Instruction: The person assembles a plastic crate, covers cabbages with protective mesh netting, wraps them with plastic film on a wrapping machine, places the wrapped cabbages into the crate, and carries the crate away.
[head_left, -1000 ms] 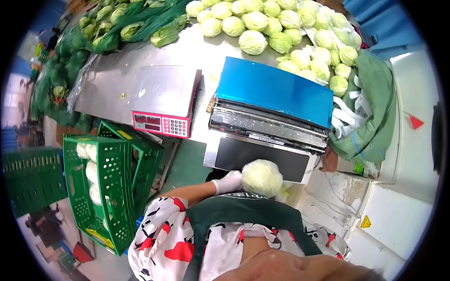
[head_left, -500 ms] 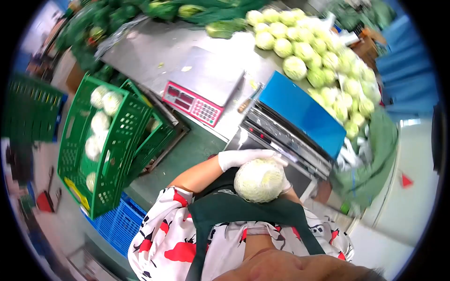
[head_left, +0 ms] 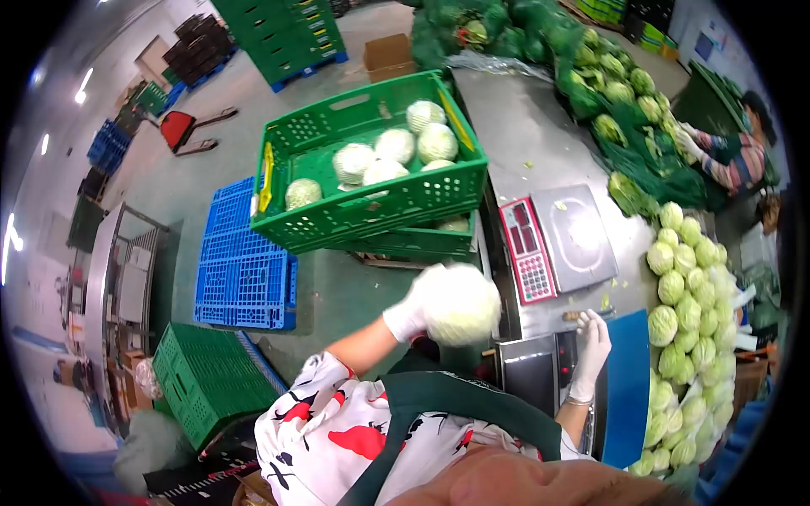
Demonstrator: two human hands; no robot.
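My left hand [head_left: 413, 305], in a white glove, grips a pale round cabbage [head_left: 464, 308] from its left side, in front of my apron. The cabbage is slightly blurred. My right hand [head_left: 592, 350], also gloved, is off the cabbage, its fingers apart and nothing visible in them. It hovers over or rests on a metal machine [head_left: 527, 371] with a blue panel [head_left: 627, 388]; whether it touches is unclear. Ahead of my left hand stands a green crate [head_left: 363, 215] with several pale cabbages [head_left: 394, 146] inside.
A scale [head_left: 527, 253] with a red keypad sits on the metal table [head_left: 498, 126]. Many cabbages [head_left: 688, 312] are piled at right. Another person [head_left: 734, 156] handles green netting. Blue pallets [head_left: 245, 278], a green crate stack [head_left: 211, 379] and a pallet jack [head_left: 179, 131] stand at left.
The view has swung left toward the crates. The cabbage was between both hands; now only my left hand has it, nearer the crate. My right hand has let go and moved right.
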